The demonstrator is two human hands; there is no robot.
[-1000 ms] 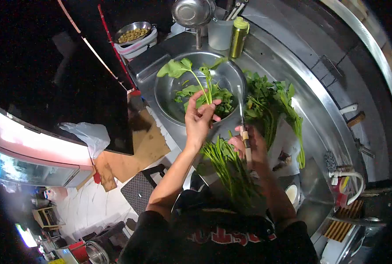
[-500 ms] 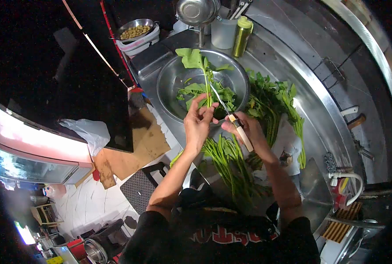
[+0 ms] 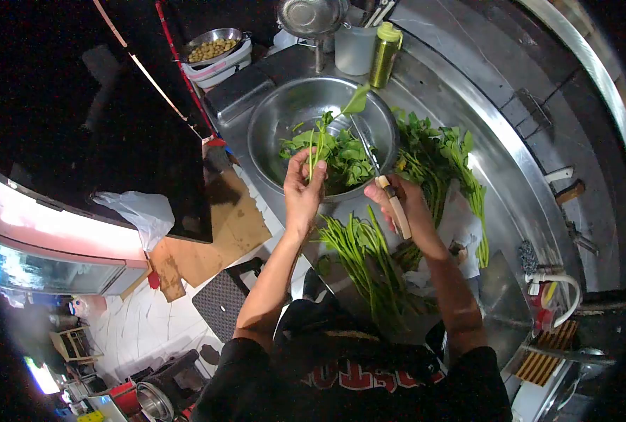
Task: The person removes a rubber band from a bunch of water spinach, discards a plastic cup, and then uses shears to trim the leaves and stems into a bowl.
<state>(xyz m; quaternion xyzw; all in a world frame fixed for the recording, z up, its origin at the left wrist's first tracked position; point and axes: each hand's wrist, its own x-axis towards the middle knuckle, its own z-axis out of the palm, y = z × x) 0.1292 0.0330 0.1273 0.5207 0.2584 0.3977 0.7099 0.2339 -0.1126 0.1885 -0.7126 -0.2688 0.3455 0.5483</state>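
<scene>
My left hand (image 3: 304, 188) pinches a leafy green stem (image 3: 312, 146) upright over the near side of a wide metal bowl (image 3: 258, 130). In my right hand (image 3: 404, 200) is a knife (image 3: 396, 207) with a pale wooden handle, its narrow blade pointing up and left over the bowl. A single green leaf (image 3: 356, 100) shows beside the blade's tip, apart from my left hand. Cut leafy greens (image 3: 348, 158) lie inside the bowl. Below my hands, a bundle of trimmed green stems (image 3: 366, 260) rests on the counter.
Uncut leafy bunches (image 3: 425, 162) lie right of the bowl. Behind it stand a green bottle (image 3: 385, 56), a whitish bucket (image 3: 353, 50) and a metal strainer (image 3: 309, 15). A bowl of small round yellowish pieces (image 3: 211, 49) is at back left; a dark stool (image 3: 225, 299) stands below.
A large leaf has come off the stem and now appears by the blade tip. My left hand has moved slightly left, away from the knife; my right hand has shifted a little right.
</scene>
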